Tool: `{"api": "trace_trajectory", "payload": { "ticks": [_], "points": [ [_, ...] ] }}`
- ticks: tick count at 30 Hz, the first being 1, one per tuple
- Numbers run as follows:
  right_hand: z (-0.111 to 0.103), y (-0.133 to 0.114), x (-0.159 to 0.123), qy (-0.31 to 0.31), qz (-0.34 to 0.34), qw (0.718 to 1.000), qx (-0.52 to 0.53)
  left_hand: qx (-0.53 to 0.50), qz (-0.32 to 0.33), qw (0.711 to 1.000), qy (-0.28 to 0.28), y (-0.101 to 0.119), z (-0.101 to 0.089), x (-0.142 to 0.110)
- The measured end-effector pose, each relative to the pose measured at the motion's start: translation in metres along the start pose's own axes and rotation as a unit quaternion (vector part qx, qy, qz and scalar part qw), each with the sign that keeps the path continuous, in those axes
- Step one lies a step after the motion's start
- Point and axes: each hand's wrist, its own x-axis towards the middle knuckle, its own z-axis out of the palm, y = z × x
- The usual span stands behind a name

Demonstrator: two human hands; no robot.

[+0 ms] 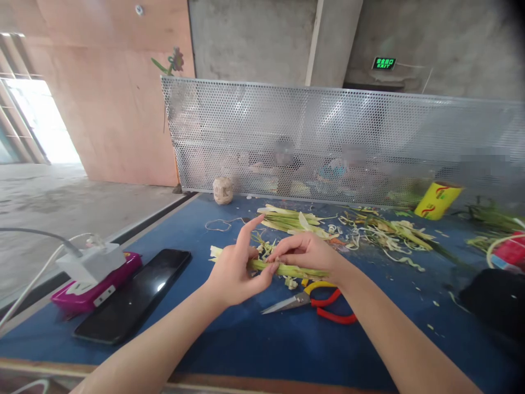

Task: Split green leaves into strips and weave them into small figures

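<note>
My left hand (238, 268) is closed around a pale green plant stalk (301, 271) that lies crosswise over the table, its index finger pointing up. The stalk's white end sticks out to the left of that hand. With fingertips pinched together at the stalk's middle, my right hand (309, 256) touches it; what exactly lies between those fingertips is too small to tell. Just below the hands rest scissors (303, 300) with red and yellow handles. Behind them lies a bundle of similar stalks (291, 220), with peeled scraps (377, 232) to its right.
A black phone (135, 295) and a purple power strip (98, 284) with a white charger occupy the left. A yellow roll (438, 201) and a whitish roll (222, 190) stand before a perforated metal screen (246, 126). Blurred people show through it. A black object (494, 301) lies right.
</note>
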Motion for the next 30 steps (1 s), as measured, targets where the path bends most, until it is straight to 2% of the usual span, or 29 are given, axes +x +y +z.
{"api": "trace_trajectory", "payload": {
  "ticks": [5,10,14,18,22,27,30],
  "points": [
    [-0.004,-0.002,-0.001,-0.036,-0.047,0.998,-0.020,-0.020,-0.017,1.000,-0.006,-0.001,-0.001,-0.001],
    [-0.003,0.002,-0.001,-0.015,-0.053,0.998,-0.012,-0.017,-0.030,0.999,-0.022,-0.001,-0.001,0.000],
    [-0.002,0.002,-0.001,0.013,-0.059,0.998,-0.013,-0.020,-0.007,0.999,-0.034,-0.006,-0.001,0.000],
    [0.000,0.002,-0.001,0.030,-0.033,0.998,0.045,-0.031,0.033,0.998,-0.051,-0.008,-0.002,0.000],
    [0.005,0.005,-0.001,0.026,0.013,0.992,0.120,-0.029,0.029,0.997,-0.061,-0.007,-0.002,-0.001],
    [0.010,0.005,-0.002,0.001,0.001,0.984,0.178,-0.059,0.031,0.995,-0.070,-0.010,-0.003,0.000],
    [0.011,0.002,-0.002,-0.008,-0.016,0.979,0.205,-0.061,0.011,0.995,-0.075,-0.010,-0.004,0.001]
  ]
}}
